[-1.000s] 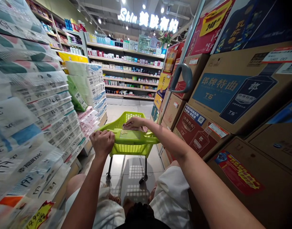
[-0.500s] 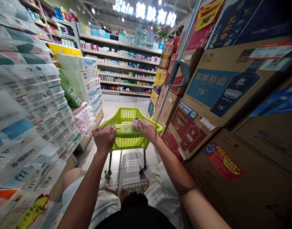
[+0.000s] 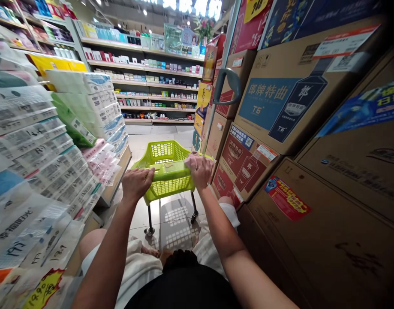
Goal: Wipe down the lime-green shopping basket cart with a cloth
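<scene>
A lime-green shopping cart (image 3: pixel 171 187) stands in front of me, its mesh basket and several wheeled legs showing. Fingers curled over the left end of its handle bar (image 3: pixel 174 172), my left hand (image 3: pixel 137 184) grips the cart. At the bar's right end is my right hand (image 3: pixel 201 171), closed over a crumpled pale pink cloth or tissue (image 3: pixel 190 160) that lies against the handle. Part of the cloth is hidden under the fingers. A small label (image 3: pixel 169 165) sits on the middle of the handle.
Stacked tissue packs (image 3: pixel 45 141) line the left side. Cardboard cartons (image 3: pixel 264 103) rise close on the right, beside a metal pole with a grey hook-shaped handle (image 3: pixel 227 88). Shelves of boxed goods (image 3: pixel 151 71) cross the far end of the tiled aisle (image 3: pixel 158 130).
My right hand has slid with the cloth along the handle to its right end. The left hand keeps its grip. The view has turned slightly right and down.
</scene>
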